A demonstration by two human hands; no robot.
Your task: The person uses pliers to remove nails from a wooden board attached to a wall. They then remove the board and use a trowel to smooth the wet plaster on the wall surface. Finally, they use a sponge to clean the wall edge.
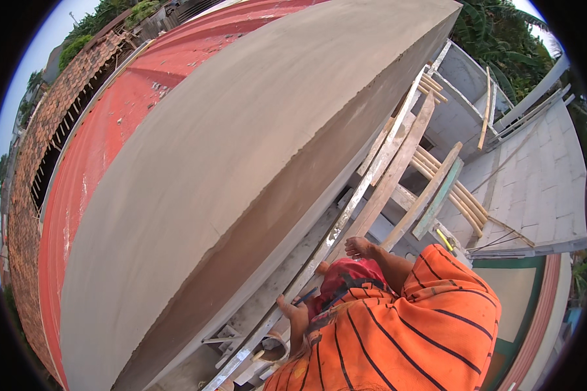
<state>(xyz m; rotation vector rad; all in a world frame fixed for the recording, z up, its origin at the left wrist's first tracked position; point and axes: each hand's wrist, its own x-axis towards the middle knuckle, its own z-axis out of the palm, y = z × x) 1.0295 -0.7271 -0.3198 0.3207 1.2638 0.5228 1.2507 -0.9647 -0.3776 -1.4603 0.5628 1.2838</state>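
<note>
My left hand (295,313) is at the near edge of a long, straight, mortar-spattered metal bar (336,229). Its thumb side touches the bar and its fingers seem wrapped round it, partly hidden. The bar slants from the lower middle up to the upper right, alongside a freshly smoothed grey concrete ledge (241,130). Over my red shorts (349,274), my right hand (359,247) hangs with loosely bent fingers apart and nothing visible in it. A small dark blue object (304,296) lies beside my left hand; its kind is unclear.
Wooden planks (398,166) and bamboo poles (460,195) form a platform at right, with a green board (439,199) across it. Beyond is a grey block wall (535,182). Red metal roofing (137,98) borders the ledge's far side. A drop shows between the planks.
</note>
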